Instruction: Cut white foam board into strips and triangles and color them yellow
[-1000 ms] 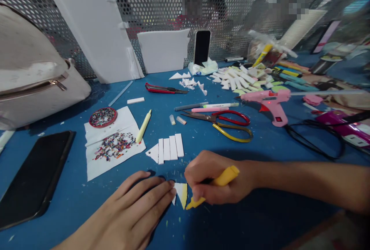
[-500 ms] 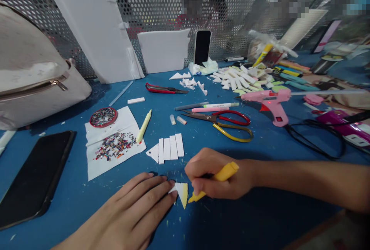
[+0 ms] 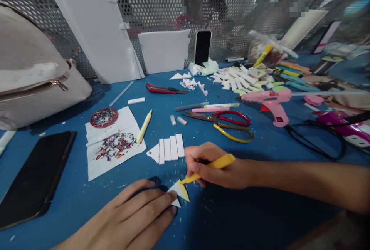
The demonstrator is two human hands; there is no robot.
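Note:
A small white foam piece (image 3: pixel 179 189) with a yellow-coloured edge lies on the blue table. My left hand (image 3: pixel 138 213) rests flat with its fingers stretched out, the fingertips pressing on the piece's left part and hiding some of it. Closed round a yellow marker (image 3: pixel 221 162), my right hand (image 3: pixel 212 167) has the tip touching the piece's upper edge. Just beyond, a fish-like row of white foam strips (image 3: pixel 171 148) begins with a pointed piece that has a small hole. A pale yellow marker (image 3: pixel 144 126) lies to the left of it, partly on a paper sheet.
Scissors (image 3: pixel 231 125), a pink glue gun (image 3: pixel 270 101) and its cord lie to the right. Loose sequins and a round red-rimmed dish (image 3: pixel 104 117) sit on paper (image 3: pixel 95 171) at left, near a phone (image 3: pixel 36 177). A red cutter (image 3: pixel 164 88) and foam scraps (image 3: pixel 239 77) lie farther back.
The yellow marker's tip has moved up and left, from beside the piece's lower point onto its upper edge. The foam piece has turned slightly under my left fingers.

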